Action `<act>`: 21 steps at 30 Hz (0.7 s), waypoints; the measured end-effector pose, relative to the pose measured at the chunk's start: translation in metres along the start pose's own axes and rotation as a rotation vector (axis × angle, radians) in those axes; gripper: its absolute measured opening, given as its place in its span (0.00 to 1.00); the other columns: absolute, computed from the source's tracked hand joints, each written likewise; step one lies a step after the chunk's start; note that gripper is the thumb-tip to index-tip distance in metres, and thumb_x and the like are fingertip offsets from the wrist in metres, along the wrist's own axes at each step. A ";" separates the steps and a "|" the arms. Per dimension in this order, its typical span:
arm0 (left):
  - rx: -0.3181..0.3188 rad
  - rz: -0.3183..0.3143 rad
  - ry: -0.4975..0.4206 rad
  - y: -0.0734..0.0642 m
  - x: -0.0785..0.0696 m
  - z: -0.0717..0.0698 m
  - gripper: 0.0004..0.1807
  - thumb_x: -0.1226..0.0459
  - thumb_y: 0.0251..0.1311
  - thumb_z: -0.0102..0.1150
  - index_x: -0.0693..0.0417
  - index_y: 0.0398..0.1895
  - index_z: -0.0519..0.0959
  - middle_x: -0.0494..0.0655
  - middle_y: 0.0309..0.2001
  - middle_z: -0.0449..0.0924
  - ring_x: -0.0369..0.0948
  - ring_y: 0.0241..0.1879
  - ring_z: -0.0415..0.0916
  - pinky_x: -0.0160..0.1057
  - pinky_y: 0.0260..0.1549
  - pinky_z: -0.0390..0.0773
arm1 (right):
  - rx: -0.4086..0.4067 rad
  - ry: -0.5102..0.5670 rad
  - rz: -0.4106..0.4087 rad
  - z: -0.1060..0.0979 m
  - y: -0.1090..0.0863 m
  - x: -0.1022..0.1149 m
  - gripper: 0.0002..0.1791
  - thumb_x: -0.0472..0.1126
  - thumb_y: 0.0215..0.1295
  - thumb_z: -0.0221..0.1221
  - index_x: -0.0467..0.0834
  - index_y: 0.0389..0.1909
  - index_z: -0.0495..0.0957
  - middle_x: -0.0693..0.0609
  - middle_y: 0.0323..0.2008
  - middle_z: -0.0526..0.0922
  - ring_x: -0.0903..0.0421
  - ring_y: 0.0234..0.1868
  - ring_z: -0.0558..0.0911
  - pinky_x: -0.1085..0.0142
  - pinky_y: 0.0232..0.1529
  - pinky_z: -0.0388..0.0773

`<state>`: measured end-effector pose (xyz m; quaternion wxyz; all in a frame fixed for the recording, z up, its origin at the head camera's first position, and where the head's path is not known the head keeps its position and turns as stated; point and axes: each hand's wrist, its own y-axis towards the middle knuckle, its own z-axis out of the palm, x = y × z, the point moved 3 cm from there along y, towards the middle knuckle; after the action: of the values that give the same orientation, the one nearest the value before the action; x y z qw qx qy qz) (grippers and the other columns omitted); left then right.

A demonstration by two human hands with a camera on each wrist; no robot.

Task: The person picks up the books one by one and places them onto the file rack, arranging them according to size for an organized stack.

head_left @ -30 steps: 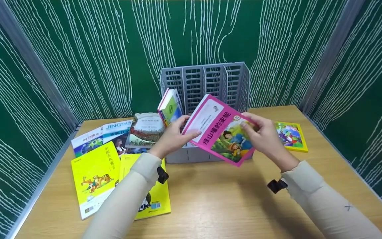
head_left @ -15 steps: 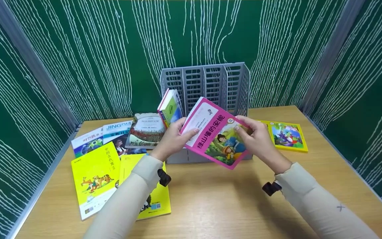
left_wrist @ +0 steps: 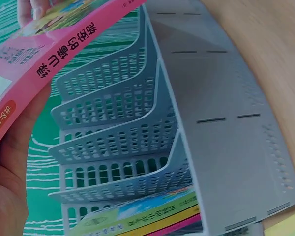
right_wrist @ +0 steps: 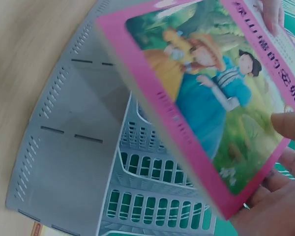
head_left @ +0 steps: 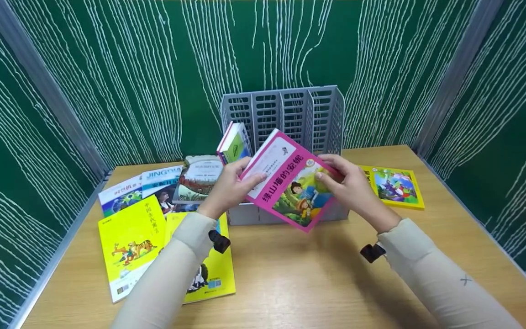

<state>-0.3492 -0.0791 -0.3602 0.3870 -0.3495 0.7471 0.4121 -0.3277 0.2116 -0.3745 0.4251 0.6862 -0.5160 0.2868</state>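
pink first: a glossy pink book (head_left: pixel 286 183), gripped by both hands and raised off the table, tilted, cover turned up toward the person. left hand (head_left: pixel 232 186) pinches it near the left corner, thumb lying across the pale panel, fingers behind. right hand (head_left: pixel 352 185) pinches the opposite side, thumb on the painted picture, fingers curled underneath; neither grip is wider than the book's thickness. cover carries dark characters along a pink band, two painted figures beside it. left wrist view shows the title repeated on the spine. black devices (head_left: pixel 219 241) at the wrists, pale sleeves (head_left: pixel 436 274) behind them. beyond the book, a grey rack (head_left: pixel 244 214), slotted back, four upright bays; the book hides part of its front in the head view. upright books (head_left: pixel 235 148) stand in the leftmost bay, green, yellow and pink spines showing in the left wrist view. right of the rack, past the right hand, a yellow picture book (head_left: pixel 395 187) lies flat. left of the rack, an overlapping spread: grey landscape-covered book (head_left: pixel 199 183) nearest the rack, a blue-topped book (head_left: pixel 162 183) lettered "jingdia", a white-and-blue book (head_left: pixel 123 196), then a yellow tiger book (head_left: pixel 133 246) and another yellow book (head_left: pixel 219 260), partly under the left sleeve. all on a wooden table (head_left: pixel 281 278). green walls (head_left: pixel 336 45), white wavering lines, close in around it.
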 end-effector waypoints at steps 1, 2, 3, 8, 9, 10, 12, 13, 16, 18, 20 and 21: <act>-0.013 0.001 -0.001 0.000 -0.002 -0.003 0.16 0.63 0.78 0.62 0.59 0.63 0.81 0.58 0.55 0.89 0.50 0.48 0.92 0.46 0.44 0.93 | -0.002 -0.005 -0.007 -0.001 0.001 0.000 0.25 0.44 0.81 0.63 0.46 0.75 0.75 0.39 0.65 0.83 0.43 0.59 0.84 0.48 0.64 0.86; -0.029 0.001 0.000 0.000 -0.003 -0.007 0.16 0.63 0.78 0.62 0.59 0.64 0.81 0.57 0.55 0.89 0.50 0.48 0.92 0.46 0.44 0.93 | -0.006 -0.010 -0.013 -0.003 0.002 -0.001 0.27 0.45 0.81 0.63 0.45 0.76 0.73 0.39 0.68 0.81 0.43 0.63 0.83 0.46 0.68 0.83; -0.048 0.001 0.004 0.000 -0.004 -0.010 0.16 0.63 0.78 0.62 0.59 0.63 0.81 0.57 0.55 0.89 0.50 0.47 0.92 0.45 0.44 0.93 | -0.012 -0.019 -0.019 -0.004 0.003 -0.002 0.29 0.45 0.81 0.62 0.44 0.78 0.71 0.39 0.71 0.79 0.42 0.66 0.81 0.44 0.73 0.79; -0.141 0.011 0.023 -0.001 -0.011 -0.028 0.16 0.62 0.78 0.62 0.59 0.62 0.81 0.56 0.54 0.90 0.49 0.46 0.92 0.44 0.43 0.93 | -0.059 -0.055 -0.026 -0.010 0.008 -0.016 0.34 0.46 0.81 0.62 0.38 0.80 0.65 0.35 0.76 0.73 0.37 0.76 0.74 0.40 0.80 0.67; -0.160 0.017 0.032 -0.002 -0.013 -0.032 0.16 0.62 0.78 0.62 0.59 0.62 0.81 0.56 0.53 0.90 0.49 0.46 0.92 0.44 0.42 0.93 | -0.062 -0.064 -0.018 -0.010 0.008 -0.020 0.34 0.47 0.82 0.61 0.38 0.80 0.65 0.34 0.76 0.73 0.36 0.76 0.74 0.40 0.80 0.67; -0.178 0.020 0.038 -0.002 -0.014 -0.034 0.16 0.62 0.78 0.62 0.58 0.62 0.81 0.55 0.53 0.90 0.49 0.46 0.92 0.44 0.41 0.93 | -0.062 -0.070 -0.010 -0.010 0.008 -0.023 0.34 0.46 0.82 0.61 0.37 0.80 0.64 0.34 0.76 0.73 0.36 0.76 0.74 0.39 0.80 0.68; -0.218 0.036 0.066 -0.003 -0.016 -0.039 0.16 0.62 0.79 0.62 0.57 0.63 0.81 0.55 0.53 0.90 0.49 0.46 0.92 0.43 0.41 0.93 | -0.049 -0.085 0.012 -0.009 0.008 -0.031 0.34 0.47 0.82 0.61 0.37 0.80 0.64 0.34 0.76 0.72 0.35 0.76 0.74 0.39 0.80 0.68; -0.239 0.044 0.079 -0.004 -0.017 -0.041 0.16 0.62 0.79 0.62 0.57 0.63 0.81 0.55 0.53 0.90 0.49 0.46 0.92 0.43 0.40 0.93 | -0.039 -0.099 0.025 -0.007 0.008 -0.036 0.34 0.47 0.82 0.60 0.38 0.81 0.64 0.34 0.77 0.72 0.35 0.76 0.73 0.39 0.80 0.68; -0.307 0.070 0.119 -0.006 -0.019 -0.046 0.16 0.62 0.79 0.61 0.57 0.64 0.80 0.55 0.54 0.90 0.49 0.47 0.92 0.43 0.41 0.93 | 0.000 -0.138 0.052 -0.002 0.006 -0.047 0.34 0.47 0.82 0.60 0.39 0.82 0.64 0.34 0.77 0.71 0.34 0.75 0.73 0.38 0.79 0.68; -0.354 0.094 0.155 -0.007 -0.020 -0.047 0.15 0.63 0.79 0.61 0.59 0.63 0.81 0.56 0.55 0.90 0.51 0.49 0.92 0.44 0.42 0.93 | 0.028 -0.175 0.060 0.002 0.004 -0.054 0.34 0.48 0.82 0.60 0.41 0.82 0.64 0.34 0.77 0.72 0.33 0.75 0.74 0.37 0.78 0.70; -0.402 0.114 0.200 -0.008 -0.021 -0.046 0.15 0.63 0.79 0.61 0.60 0.63 0.80 0.57 0.56 0.90 0.52 0.50 0.92 0.45 0.43 0.93 | 0.061 -0.221 0.058 0.008 0.003 -0.062 0.34 0.49 0.82 0.60 0.42 0.82 0.65 0.35 0.78 0.72 0.33 0.75 0.74 0.37 0.77 0.71; -0.425 0.121 0.225 -0.009 -0.021 -0.046 0.16 0.63 0.79 0.61 0.61 0.63 0.80 0.58 0.56 0.90 0.52 0.50 0.92 0.46 0.43 0.93 | 0.077 -0.243 0.057 0.010 0.003 -0.065 0.33 0.49 0.82 0.60 0.42 0.81 0.66 0.35 0.78 0.71 0.33 0.75 0.74 0.36 0.77 0.71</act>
<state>-0.3455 -0.1188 -0.3282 0.1940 -0.4213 0.7016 0.5410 -0.3502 0.2324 -0.4328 0.3245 0.7169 -0.5715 0.2328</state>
